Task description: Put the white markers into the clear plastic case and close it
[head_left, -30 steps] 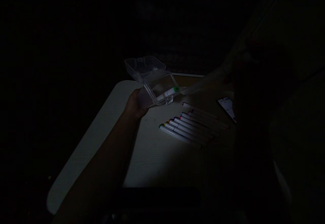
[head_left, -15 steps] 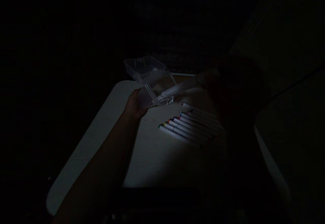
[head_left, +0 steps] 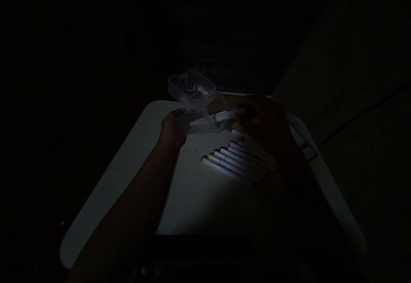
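My left hand (head_left: pixel 172 128) is wrapped round the closed end of a clear plastic case (head_left: pixel 192 126), held tilted above the table. The hinged lid (head_left: pixel 192 85) stands open at the upper left, and the case's mouth faces right. A white marker (head_left: pixel 221 116) lies partly inside, its outer end reaching my right hand (head_left: pixel 261 118). Dark shadow covers much of that hand, but its fingers are closed on the marker's end. Just below the case, several white markers (head_left: pixel 237 163) with coloured ends rest side by side, their right ends in shadow.
The pale table (head_left: pixel 128 163) has rounded corners. A flat, phone-like object (head_left: pixel 303 144) lies by its right edge, partly behind my right arm. A dark cable (head_left: pixel 359 118) runs beyond the right side. Most of the surroundings are very dark.
My right hand has moved left towards the case with the marker, which now sits further inside. The case has shifted slightly right. The phone-like object has come into view.
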The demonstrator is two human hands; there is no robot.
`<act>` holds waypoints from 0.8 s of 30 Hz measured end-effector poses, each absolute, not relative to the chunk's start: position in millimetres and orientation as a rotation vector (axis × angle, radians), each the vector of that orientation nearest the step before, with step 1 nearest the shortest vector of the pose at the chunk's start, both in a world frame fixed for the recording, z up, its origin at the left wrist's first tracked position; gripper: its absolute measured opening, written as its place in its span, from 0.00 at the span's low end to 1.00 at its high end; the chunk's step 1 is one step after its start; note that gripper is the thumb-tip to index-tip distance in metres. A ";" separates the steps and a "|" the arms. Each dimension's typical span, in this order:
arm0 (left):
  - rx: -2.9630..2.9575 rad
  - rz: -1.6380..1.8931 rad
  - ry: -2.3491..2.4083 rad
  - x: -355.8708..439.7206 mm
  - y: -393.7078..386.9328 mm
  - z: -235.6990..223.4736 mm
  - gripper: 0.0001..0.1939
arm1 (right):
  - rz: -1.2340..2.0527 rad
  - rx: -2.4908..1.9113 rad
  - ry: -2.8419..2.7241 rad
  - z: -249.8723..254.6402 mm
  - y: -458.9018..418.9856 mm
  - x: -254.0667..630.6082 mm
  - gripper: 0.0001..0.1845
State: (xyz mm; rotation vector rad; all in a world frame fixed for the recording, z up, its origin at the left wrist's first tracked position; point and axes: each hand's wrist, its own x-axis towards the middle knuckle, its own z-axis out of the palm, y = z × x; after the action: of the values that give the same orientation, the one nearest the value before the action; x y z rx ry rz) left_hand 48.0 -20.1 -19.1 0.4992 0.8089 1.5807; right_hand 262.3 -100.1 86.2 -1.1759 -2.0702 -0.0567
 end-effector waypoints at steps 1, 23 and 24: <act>0.505 1.577 0.806 47.8 -19.6 -19.9 0.03 | -0.045 -1.185 -2.085 85.3 -98.7 262.3 0.12; 0.507 1.585 0.806 46.1 -15.4 -23.4 0.04 | 0.056 -1.710 -2.196 42.6 -50.1 304.7 0.16; 0.508 1.578 0.804 46.0 -15.6 -23.3 0.04 | 0.058 -1.796 -2.253 36.4 -44.8 308.6 0.17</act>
State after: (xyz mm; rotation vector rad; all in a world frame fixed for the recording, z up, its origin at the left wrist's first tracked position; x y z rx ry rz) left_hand 46.0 -15.6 -23.3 0.5078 0.8044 1.5779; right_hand 308.6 -44.8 36.4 -1.7962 -2.2529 0.0579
